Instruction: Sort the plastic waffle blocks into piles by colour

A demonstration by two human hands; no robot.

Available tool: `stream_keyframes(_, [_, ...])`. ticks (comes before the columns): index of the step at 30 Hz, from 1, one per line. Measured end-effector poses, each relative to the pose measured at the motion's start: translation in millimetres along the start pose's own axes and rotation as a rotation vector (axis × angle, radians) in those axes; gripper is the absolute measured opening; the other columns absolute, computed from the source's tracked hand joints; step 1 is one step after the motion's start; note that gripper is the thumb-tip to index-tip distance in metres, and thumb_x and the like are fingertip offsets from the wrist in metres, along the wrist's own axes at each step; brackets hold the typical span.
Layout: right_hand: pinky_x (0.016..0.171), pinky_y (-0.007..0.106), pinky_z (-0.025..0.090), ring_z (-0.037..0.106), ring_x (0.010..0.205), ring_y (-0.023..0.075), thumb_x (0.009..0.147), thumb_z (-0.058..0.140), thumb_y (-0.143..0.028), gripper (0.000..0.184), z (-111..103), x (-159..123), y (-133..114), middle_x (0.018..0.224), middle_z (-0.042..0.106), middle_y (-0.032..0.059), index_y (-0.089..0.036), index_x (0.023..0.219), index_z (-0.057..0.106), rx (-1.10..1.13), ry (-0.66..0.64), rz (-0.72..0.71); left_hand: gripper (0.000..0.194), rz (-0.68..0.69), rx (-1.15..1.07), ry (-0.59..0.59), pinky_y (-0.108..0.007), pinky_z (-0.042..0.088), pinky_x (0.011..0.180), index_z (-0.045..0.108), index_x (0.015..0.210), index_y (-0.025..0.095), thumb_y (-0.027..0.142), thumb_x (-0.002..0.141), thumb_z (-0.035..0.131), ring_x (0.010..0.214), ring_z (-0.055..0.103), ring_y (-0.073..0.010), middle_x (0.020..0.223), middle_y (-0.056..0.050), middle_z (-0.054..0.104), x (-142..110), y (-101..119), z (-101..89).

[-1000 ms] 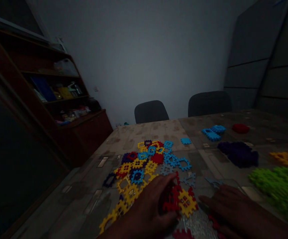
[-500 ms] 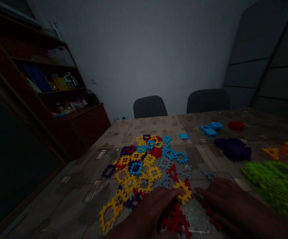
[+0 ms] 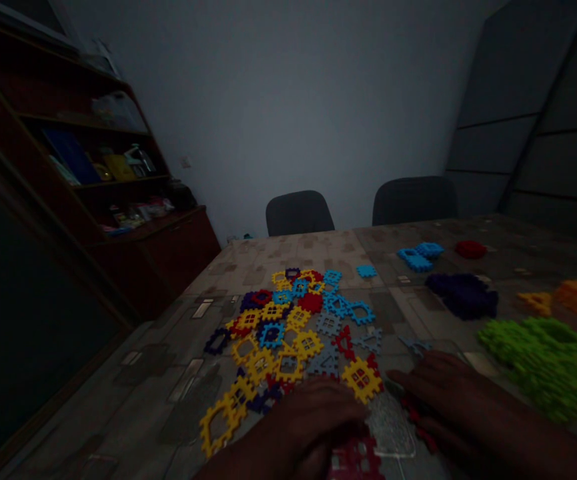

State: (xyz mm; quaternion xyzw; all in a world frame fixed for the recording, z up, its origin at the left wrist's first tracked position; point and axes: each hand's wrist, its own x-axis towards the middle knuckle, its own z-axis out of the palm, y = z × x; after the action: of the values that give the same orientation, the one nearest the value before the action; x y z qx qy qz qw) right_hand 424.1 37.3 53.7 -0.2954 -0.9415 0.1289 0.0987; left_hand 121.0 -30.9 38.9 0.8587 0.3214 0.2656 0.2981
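- Your left hand (image 3: 313, 417) arches over red, toothed, flat plastic plates (image 3: 361, 460) at the near edge; its fingers curl loosely, and whether they grip one cannot be told.
- Your right hand (image 3: 448, 400) lies palm-down, fingers slightly bent, over a red, toothed plastic piece (image 3: 421, 430); any hold is hidden.
- Between your hands, slightly beyond, a yellow, square, window-cut plastic plate (image 3: 362, 379) rests on the patterned, brown-grey worktop (image 3: 168, 373).
- On your left, the dark, reddish-brown wooden shelf unit (image 3: 178, 243) carries a yellow, boxy item (image 3: 118, 167); its markings are too dark to read.
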Motion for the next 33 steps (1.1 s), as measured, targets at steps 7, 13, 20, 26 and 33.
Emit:
stream_keyframes(7, [0.076, 0.038, 0.053, 0.073, 0.087, 0.0265, 0.088, 0.064, -0.009, 0.03, -5.6, 3.5, -5.5, 0.099, 0.081, 0.0062, -0.025, 0.112, 0.072, -0.033, -0.029, 0.02, 0.062, -0.303, 0.25, -0.206, -0.049, 0.049, 0.11, 0.057, 0.148, 0.029, 0.056, 0.096, 0.077, 0.127, 0.063, -0.0358, 0.14, -0.014, 0.069, -2.7, -16.6, 16.6])
stream_keyframes(13, [0.077, 0.04, 0.055, 0.074, 0.088, 0.0273, 0.091, 0.063, -0.01, 0.033, -4.1, 2.0, -4.0, 0.1, 0.081, 0.0063, -0.025, 0.119, 0.072, -0.035, -0.055, 0.023, 0.06, -0.193, 0.224, -0.198, -0.047, 0.048, 0.109, 0.054, 0.15, 0.031, 0.056, 0.099, 0.072, 0.122, 0.065, -0.0329, 0.136, -0.011, 0.07, -5.0, -20.8, 12.3])
stream_keyframes(20, [0.076, 0.038, 0.055, 0.074, 0.087, 0.0252, 0.088, 0.063, -0.007, 0.035, -1.2, 0.5, -3.5, 0.099, 0.08, 0.0046, -0.026, 0.116, 0.073, -0.046, -0.043, 0.023, 0.058, -0.108, -0.056, -0.159, -0.042, 0.038, 0.126, 0.051, 0.155, 0.036, 0.019, 0.102, 0.067, 0.144, 0.057, -0.0261, 0.156, -0.005, 0.063, 3.1, 5.5, -7.2])
stream_keyframes(26, [0.079, 0.038, 0.054, 0.073, 0.091, 0.0259, 0.085, 0.065, -0.003, 0.037, -6.5, 2.1, -6.5, 0.105, 0.08, 0.0041, -0.027, 0.111, 0.074, 0.01, -0.041, 0.05, 0.071, -0.101, -0.082, -0.19, -0.046, 0.032, 0.132, 0.04, 0.163, 0.043, 0.012, 0.103, 0.059, 0.157, 0.044, -0.0243, 0.169, -0.002, 0.051, -1.1, 2.0, -5.1])
stream_keyframes(33, [0.079, 0.038, 0.052, 0.072, 0.092, 0.0269, 0.093, 0.063, -0.012, 0.031, -1.0, 0.5, -1.5, 0.103, 0.079, 0.006, -0.026, 0.118, 0.074, -0.007, -0.042, 0.044, 0.085, -0.391, 0.176, -0.106, -0.062, 0.045, 0.119, 0.049, 0.159, 0.031, 0.069, 0.09, 0.078, 0.142, 0.055, -0.0434, 0.158, -0.018, 0.058, -9.1, -9.3, 13.8])
